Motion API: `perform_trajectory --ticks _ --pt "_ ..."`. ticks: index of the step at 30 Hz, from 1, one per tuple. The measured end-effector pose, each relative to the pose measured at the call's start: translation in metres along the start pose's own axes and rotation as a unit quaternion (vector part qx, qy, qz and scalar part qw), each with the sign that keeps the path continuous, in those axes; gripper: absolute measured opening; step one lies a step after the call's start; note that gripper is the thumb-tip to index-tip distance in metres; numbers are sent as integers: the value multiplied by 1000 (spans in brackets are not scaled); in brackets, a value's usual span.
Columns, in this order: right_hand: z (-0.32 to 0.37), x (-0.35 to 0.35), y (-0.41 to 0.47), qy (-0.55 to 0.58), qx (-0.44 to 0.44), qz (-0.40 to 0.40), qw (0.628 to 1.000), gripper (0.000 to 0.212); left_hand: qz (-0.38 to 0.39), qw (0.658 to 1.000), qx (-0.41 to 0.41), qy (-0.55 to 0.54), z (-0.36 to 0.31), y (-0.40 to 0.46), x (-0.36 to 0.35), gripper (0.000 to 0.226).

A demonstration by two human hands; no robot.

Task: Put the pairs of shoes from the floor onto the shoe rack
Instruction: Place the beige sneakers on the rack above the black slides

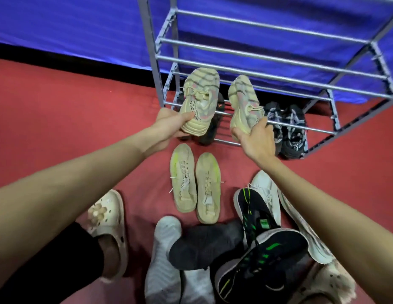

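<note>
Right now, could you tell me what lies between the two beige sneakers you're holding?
In the head view, between the left beige sneaker and right beige sneaker: grey rack bars and a black shoe.

You see even, bright overhead lighting with soft, faint shadows under the shoes. Wide-angle distortion bends the shoe rack [268, 62] bars and stretches the forearms at the edges. The image is slightly soft throughout.

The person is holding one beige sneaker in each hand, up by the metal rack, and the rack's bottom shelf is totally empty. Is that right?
Not quite. The left hand and right hand each hold a beige sneaker by the rack, but the head view shows dark shoes already on the bottom shelf.
</note>
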State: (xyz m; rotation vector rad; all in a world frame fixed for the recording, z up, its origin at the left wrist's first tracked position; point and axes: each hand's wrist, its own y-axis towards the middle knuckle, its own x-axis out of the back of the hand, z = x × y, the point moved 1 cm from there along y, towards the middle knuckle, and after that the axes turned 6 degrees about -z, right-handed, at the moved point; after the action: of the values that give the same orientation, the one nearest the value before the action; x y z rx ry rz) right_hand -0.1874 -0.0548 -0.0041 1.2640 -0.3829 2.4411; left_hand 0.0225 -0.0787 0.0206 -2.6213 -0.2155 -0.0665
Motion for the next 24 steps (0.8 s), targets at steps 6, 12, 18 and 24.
perform_trajectory --ticks 6,12,18,24 --pt "34 -32 49 5 20 -13 1000 99 -43 999 0 -24 -4 60 1 40" --pt "61 -68 75 -18 33 -52 998 107 -37 997 8 -71 -3 98 0 55" --pt "74 -91 81 -34 47 -69 996 106 -23 990 28 -133 6 112 -7 55" --pt "78 -101 73 -59 78 -61 993 109 -77 972 26 -221 5 120 -12 52"
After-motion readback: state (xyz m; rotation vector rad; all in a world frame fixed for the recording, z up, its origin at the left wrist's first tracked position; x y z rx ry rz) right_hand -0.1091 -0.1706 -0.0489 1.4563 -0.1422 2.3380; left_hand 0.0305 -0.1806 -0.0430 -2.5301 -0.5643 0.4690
